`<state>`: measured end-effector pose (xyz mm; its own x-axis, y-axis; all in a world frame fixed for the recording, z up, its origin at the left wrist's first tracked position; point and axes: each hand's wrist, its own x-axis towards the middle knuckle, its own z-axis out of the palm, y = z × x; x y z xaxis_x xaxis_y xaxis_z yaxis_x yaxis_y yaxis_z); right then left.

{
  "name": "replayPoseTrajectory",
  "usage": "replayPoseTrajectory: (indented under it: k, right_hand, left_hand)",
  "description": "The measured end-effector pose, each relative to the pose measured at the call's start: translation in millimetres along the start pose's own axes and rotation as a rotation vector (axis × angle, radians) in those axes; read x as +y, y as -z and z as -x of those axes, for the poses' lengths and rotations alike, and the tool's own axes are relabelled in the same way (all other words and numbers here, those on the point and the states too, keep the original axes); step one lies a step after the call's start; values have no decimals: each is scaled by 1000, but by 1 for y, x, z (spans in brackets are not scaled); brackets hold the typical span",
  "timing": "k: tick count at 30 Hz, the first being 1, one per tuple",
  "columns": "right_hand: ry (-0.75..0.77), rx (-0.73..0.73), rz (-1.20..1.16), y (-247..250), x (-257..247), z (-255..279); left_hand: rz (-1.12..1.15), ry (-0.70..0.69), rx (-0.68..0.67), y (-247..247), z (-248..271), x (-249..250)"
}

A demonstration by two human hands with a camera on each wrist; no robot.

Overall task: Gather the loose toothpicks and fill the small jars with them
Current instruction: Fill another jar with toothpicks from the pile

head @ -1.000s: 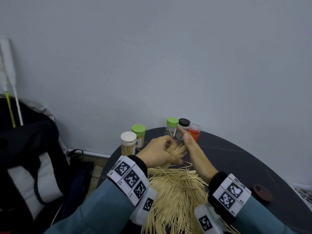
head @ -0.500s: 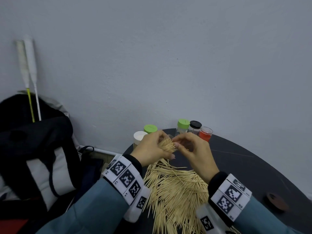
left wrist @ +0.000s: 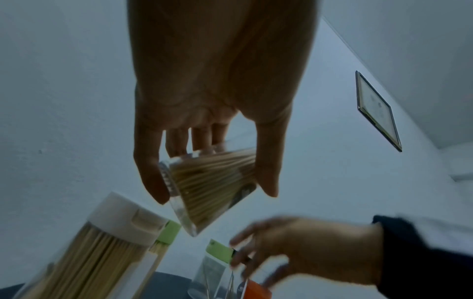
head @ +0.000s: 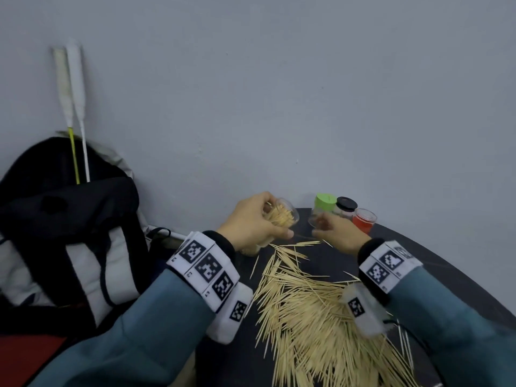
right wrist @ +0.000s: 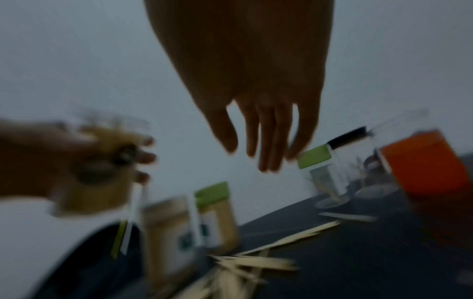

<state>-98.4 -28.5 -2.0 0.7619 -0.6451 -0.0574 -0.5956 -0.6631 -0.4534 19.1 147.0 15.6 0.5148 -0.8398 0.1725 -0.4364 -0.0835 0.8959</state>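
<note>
Left hand (head: 251, 219) grips an open clear jar (left wrist: 210, 182), packed with toothpicks and tilted mouth-sideways above the surface (head: 418, 275). Right hand (head: 337, 233) hangs beside the green-lidded jar (head: 324, 203), fingers relaxed and spread, holding nothing visible; that wrist view is blurred. Loose toothpicks (head: 307, 308) lie heaped on the surface near both wrists.

Risk assessment: the tilted, lidless jar could shed its contents back onto the heap. Right hand stands close to the black-lidded jar (head: 346, 205) and orange jar (head: 363, 222); a careless reach could topple them. Either sleeve could scatter the heap.
</note>
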Motion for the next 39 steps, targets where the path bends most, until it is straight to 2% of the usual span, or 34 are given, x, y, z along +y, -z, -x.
replayPoseTrajectory:
  k: [2, 5, 10, 14, 18, 29, 33, 39]
  right_hand:
    - [-135, -189, 313, -6, 9, -18]
    - [-169, -274, 483, -15, 9, -29]
    - [-147, -249, 523, -31, -4, -38]
    - [-35, -288, 541, -42, -16, -38]
    - [46, -239, 490, -50, -26, -34]
    - [-129, -276, 608, -69, -60, -24]
    - [-61, -230, 545, -71, -60, -22]
    - [26, -248, 479, -69, -45, -16]
  left_hand:
    - [20, 0, 10, 6, -3, 3]
    - [24, -10, 17, 14, -8, 6]
    - [41, -5, 29, 23, -10, 4]
    - [68, 8, 12, 33, -5, 1]
    - [59, 16, 28, 41, 0, -4]
    - [1, 30, 48, 45, 6, -6]
    - [-12, 45, 50, 43, 5, -5]
    - [-36, 39, 35, 40, 7, -5]
